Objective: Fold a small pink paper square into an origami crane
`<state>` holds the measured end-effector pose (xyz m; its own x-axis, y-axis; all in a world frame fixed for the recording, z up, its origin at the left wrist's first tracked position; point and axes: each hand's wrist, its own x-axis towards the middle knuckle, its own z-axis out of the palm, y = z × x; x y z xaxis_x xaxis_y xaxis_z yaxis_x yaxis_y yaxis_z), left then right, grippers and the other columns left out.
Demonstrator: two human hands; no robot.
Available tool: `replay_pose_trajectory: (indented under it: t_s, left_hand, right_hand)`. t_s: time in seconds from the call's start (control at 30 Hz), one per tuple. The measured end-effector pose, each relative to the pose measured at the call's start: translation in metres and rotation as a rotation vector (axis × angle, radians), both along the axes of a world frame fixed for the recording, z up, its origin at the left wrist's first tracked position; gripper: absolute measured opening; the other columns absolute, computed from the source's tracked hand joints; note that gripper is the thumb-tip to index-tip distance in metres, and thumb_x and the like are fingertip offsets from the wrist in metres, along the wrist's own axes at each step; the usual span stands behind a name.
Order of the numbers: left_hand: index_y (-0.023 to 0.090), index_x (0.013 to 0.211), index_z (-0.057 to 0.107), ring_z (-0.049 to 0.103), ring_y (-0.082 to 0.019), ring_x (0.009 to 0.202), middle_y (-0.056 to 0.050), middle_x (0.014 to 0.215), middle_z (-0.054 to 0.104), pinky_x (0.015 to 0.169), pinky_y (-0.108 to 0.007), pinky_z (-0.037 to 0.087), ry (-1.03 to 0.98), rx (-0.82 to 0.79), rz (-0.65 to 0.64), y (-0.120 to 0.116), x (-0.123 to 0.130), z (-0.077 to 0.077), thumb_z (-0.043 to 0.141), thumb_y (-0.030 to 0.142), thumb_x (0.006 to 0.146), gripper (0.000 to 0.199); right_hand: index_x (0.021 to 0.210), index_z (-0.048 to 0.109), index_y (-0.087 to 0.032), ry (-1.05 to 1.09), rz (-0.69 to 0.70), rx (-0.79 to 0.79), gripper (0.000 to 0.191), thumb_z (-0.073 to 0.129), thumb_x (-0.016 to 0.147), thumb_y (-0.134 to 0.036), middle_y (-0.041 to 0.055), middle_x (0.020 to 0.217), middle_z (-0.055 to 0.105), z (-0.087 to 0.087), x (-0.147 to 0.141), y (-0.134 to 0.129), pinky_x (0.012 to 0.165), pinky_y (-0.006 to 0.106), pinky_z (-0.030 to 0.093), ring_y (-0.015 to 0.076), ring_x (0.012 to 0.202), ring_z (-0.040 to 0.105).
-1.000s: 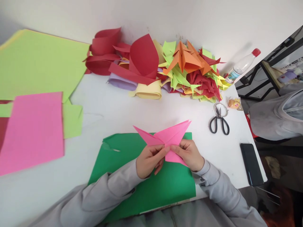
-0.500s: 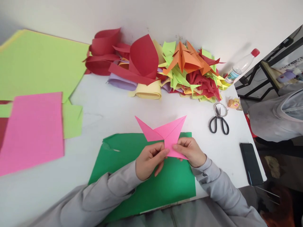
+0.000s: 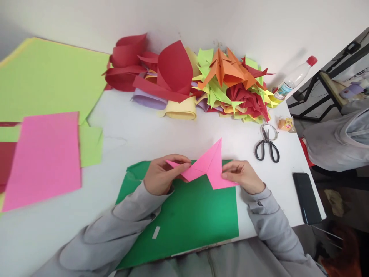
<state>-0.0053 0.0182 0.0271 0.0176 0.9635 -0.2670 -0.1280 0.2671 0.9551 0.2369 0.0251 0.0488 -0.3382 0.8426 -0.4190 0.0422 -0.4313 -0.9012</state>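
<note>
A folded pink paper (image 3: 208, 161) with pointed corners is held between both hands above a green sheet (image 3: 198, 215). My left hand (image 3: 163, 173) pinches its left point, the thumb on top and the fingers behind, covering part of that flap. At the other side my right hand (image 3: 245, 176) grips the right edge between thumb and fingers. One long point of the paper rises toward the back. On the green sheet, below my left wrist, lies a small white strip (image 3: 156, 232).
Flat pink paper (image 3: 46, 154) and large lime paper (image 3: 52, 80) lie on the left. Rolled red paper (image 3: 175, 69) and a heap of folded shapes (image 3: 230, 80) line the wall. Scissors (image 3: 266, 148), a phone (image 3: 306, 198), a wrapped snack (image 3: 285, 124) and a bottle (image 3: 294, 81) are at right.
My left hand has moved from the lower middle of the pink paper up to its left point. The paper has turned and shifted, and my right hand has moved slightly right.
</note>
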Motion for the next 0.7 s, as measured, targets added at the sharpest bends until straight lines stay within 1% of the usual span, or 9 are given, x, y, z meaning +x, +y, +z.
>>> replay_pose_trajectory:
  t_s: [0.07, 0.17, 0.23, 0.33, 0.4, 0.5, 0.57, 0.63, 0.7]
  left_hand:
    - [0.017, 0.071, 0.067, 0.062, -0.013, 0.057, -0.001, 0.071, 0.068, 0.049, -0.023, 0.057, 0.059, 0.020, 0.045, -0.002, 0.002, 0.001, 0.078, 0.034, 0.064, 0.021]
    - [0.019, 0.073, 0.068, 0.064, -0.014, 0.058, 0.000, 0.071, 0.069, 0.055, -0.025, 0.059, 0.112, 0.043, 0.134, -0.005, 0.005, 0.002, 0.078, 0.033, 0.066, 0.018]
    - [0.020, 0.075, 0.068, 0.064, -0.015, 0.057, 0.000, 0.074, 0.069, 0.059, -0.028, 0.060, 0.192, 0.096, 0.185, -0.007, 0.007, 0.002, 0.075, 0.036, 0.069, 0.018]
    - [0.020, 0.077, 0.068, 0.065, -0.015, 0.061, -0.002, 0.081, 0.070, 0.063, -0.028, 0.059, 0.425, 0.258, 0.194, -0.009, 0.010, 0.002, 0.068, 0.038, 0.077, 0.018]
    - [0.020, 0.079, 0.069, 0.066, -0.017, 0.066, -0.003, 0.082, 0.071, 0.066, -0.028, 0.057, 0.580, 0.393, 0.128, -0.011, 0.011, 0.001, 0.062, 0.036, 0.081, 0.018]
    - [0.021, 0.077, 0.070, 0.066, -0.018, 0.069, -0.005, 0.076, 0.072, 0.068, -0.030, 0.055, 0.741, 0.663, -0.017, -0.014, 0.012, -0.002, 0.061, 0.029, 0.083, 0.014]
    - [0.021, 0.083, 0.071, 0.066, -0.019, 0.072, -0.007, 0.077, 0.072, 0.070, -0.031, 0.054, 0.721, 0.823, -0.180, -0.015, 0.012, -0.006, 0.065, 0.029, 0.081, 0.010]
    - [0.020, 0.098, 0.069, 0.066, -0.022, 0.083, -0.009, 0.087, 0.073, 0.080, -0.036, 0.054, 0.629, 0.926, -0.382, -0.015, 0.011, -0.010, 0.068, 0.032, 0.080, 0.021]
    - [0.021, 0.112, 0.065, 0.065, -0.024, 0.096, -0.011, 0.098, 0.072, 0.091, -0.041, 0.051, 0.577, 0.998, -0.521, -0.013, 0.009, -0.015, 0.067, 0.031, 0.081, 0.032]
  right_hand:
    - [0.084, 0.070, -0.016, 0.037, -0.139, 0.048, 0.035, 0.083, 0.060, -0.038, 0.0015, 0.069, 0.071, 0.000, 0.004, 0.003, 0.049, 0.021, 0.046, 0.0103, 0.052, 0.061]
    - [0.096, 0.069, -0.019, 0.063, -0.231, 0.151, 0.036, 0.075, 0.071, -0.044, 0.0061, 0.087, 0.074, 0.003, 0.008, 0.005, 0.061, 0.029, 0.053, 0.0163, 0.068, 0.069]
    - [0.100, 0.068, -0.021, -0.080, -0.283, 0.386, 0.033, 0.072, 0.075, -0.042, 0.0078, 0.097, 0.073, 0.004, 0.006, 0.003, 0.077, 0.038, 0.054, 0.0208, 0.085, 0.069]
    - [0.094, 0.071, -0.023, -0.477, -0.313, 0.889, 0.016, 0.069, 0.080, -0.031, 0.0079, 0.099, 0.071, 0.000, -0.005, -0.004, 0.096, 0.047, 0.045, 0.0240, 0.101, 0.062]
    - [0.099, 0.070, -0.024, -0.541, -0.109, 1.073, 0.017, 0.057, 0.088, -0.023, 0.0070, 0.096, 0.071, -0.006, -0.015, -0.009, 0.091, 0.044, 0.048, 0.0217, 0.095, 0.063]
    - [0.115, 0.064, -0.020, -0.606, 0.161, 1.142, 0.029, 0.045, 0.093, -0.017, 0.0108, 0.112, 0.067, -0.019, -0.027, -0.010, 0.091, 0.041, 0.049, 0.0219, 0.106, 0.059]
    - [0.113, 0.064, -0.017, -0.695, 0.253, 1.177, 0.029, 0.044, 0.093, -0.016, 0.0122, 0.111, 0.067, -0.025, -0.029, -0.008, 0.092, 0.041, 0.049, 0.0229, 0.106, 0.059]
    - [0.111, 0.065, -0.016, -0.715, 0.320, 1.199, 0.028, 0.044, 0.093, -0.016, 0.0121, 0.112, 0.067, -0.028, -0.028, -0.005, 0.093, 0.040, 0.049, 0.0228, 0.106, 0.059]
    - [0.112, 0.064, -0.014, -0.692, 0.353, 1.223, 0.028, 0.046, 0.091, -0.016, 0.0124, 0.114, 0.066, -0.027, -0.024, -0.004, 0.095, 0.040, 0.049, 0.0229, 0.107, 0.058]
